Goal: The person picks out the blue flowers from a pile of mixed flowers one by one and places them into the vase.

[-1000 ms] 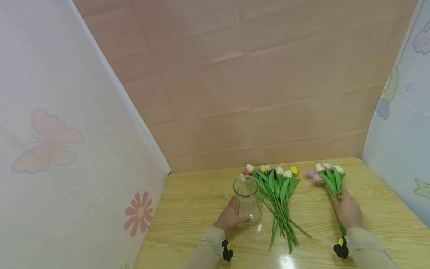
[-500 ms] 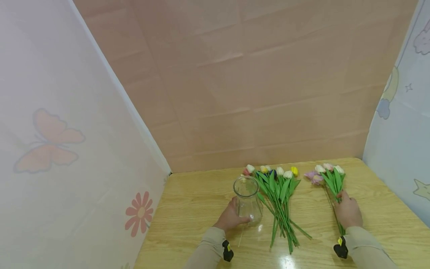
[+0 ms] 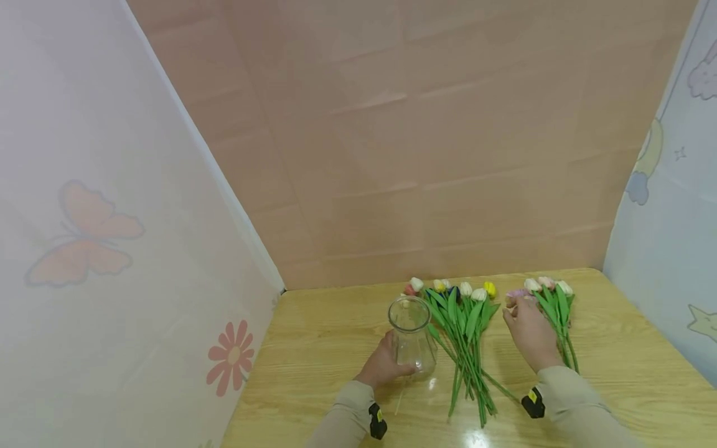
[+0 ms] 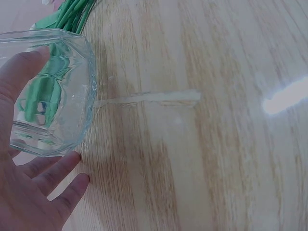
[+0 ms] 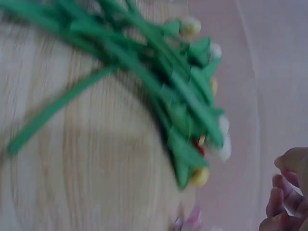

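My left hand (image 3: 383, 364) grips the lower body of a clear glass vase (image 3: 414, 348), which stands upright on the table. In the left wrist view, the thumb lies across the glass (image 4: 77, 96) and the other fingers reach round its far side. My right hand (image 3: 532, 339) hovers at a purple flower (image 3: 516, 293), partly hiding it, beside a small bunch of white and pink tulips (image 3: 554, 305). The right wrist view shows bent fingers (image 5: 284, 197) with nothing between them, and the purple petals (image 5: 195, 216) apart from them.
A larger pile of artificial tulips (image 3: 465, 323), with white, yellow, red and dark blue heads, lies between the hands, stems toward me. A thin pale strip (image 4: 154, 97) is on the table (image 3: 319, 336) near the vase. Fabric walls stand behind and at both sides.
My right hand has left the stems of the white and pink tulips and moved left and forward to the purple flower. The left hand still holds the vase in place.
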`<state>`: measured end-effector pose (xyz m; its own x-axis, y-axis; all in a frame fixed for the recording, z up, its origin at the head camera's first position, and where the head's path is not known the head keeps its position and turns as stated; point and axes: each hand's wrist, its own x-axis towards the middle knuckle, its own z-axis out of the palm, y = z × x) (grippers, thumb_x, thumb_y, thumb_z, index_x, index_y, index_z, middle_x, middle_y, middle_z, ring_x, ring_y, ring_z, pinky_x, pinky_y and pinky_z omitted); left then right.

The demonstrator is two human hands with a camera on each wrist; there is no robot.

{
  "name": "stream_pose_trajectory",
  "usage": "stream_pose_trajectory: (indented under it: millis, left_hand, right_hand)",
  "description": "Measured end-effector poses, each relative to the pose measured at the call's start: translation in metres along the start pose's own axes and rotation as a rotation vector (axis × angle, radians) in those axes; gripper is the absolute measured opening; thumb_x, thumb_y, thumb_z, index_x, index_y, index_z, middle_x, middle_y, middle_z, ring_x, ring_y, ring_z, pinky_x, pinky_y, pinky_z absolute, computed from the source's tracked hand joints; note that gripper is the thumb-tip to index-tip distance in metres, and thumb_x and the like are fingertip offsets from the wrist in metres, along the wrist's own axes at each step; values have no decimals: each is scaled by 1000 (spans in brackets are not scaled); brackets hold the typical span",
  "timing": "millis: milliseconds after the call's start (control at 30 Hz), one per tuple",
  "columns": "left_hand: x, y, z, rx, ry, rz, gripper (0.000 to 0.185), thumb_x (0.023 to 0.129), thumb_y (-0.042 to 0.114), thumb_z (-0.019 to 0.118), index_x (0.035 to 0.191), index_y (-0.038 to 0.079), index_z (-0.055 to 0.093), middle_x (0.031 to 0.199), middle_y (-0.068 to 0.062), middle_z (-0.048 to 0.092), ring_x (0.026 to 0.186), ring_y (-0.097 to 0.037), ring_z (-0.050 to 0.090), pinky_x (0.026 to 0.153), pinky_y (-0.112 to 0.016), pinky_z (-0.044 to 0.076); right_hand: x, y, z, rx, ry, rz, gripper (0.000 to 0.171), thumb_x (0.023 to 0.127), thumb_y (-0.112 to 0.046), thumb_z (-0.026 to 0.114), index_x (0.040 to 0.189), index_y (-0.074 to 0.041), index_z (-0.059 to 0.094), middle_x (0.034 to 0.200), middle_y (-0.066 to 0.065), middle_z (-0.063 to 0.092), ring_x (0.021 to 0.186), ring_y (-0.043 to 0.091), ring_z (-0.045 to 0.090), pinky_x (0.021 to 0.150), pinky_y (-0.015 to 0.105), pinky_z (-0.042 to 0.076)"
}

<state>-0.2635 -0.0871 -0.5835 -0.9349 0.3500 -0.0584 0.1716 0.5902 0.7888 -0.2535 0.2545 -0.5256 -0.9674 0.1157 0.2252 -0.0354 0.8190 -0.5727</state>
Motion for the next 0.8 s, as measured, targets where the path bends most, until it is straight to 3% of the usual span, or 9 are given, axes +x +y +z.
stream_pose_trajectory:
  millis: [233,467,600,800]
  left_hand:
    - [0,-2,1,-17,3,2,105,73,42,82,152,10,21,149,-22,36,134,-40,41,106,-56,37]
    - [3,-4,2,0,-2,1,105,73,45,82,151,11,21,149,-21,36,135,-38,41,107,-54,37]
    - [4,-5,2,1,-3,-3,106,73,46,81,152,11,21,150,-20,36,136,-37,40,107,-53,37]
    - [4,-6,3,2,-3,-14,105,73,47,82,152,12,21,149,-19,37,134,-37,42,106,-53,39]
  right_hand:
    - [4,-43,28,-14,-158,-97,14,96,-12,57,103,0,58,77,8,64,51,12,50,46,30,40]
    - [3,-58,65,-29,-287,-118,8,92,-6,63,97,0,59,73,3,58,59,13,50,52,29,42]
    - [1,-58,83,-6,-294,-144,14,87,-2,67,97,2,58,77,5,56,65,15,52,56,32,45]
    - [-3,-55,97,-2,-238,-154,21,83,-1,71,96,2,55,82,10,57,73,22,57,61,37,48]
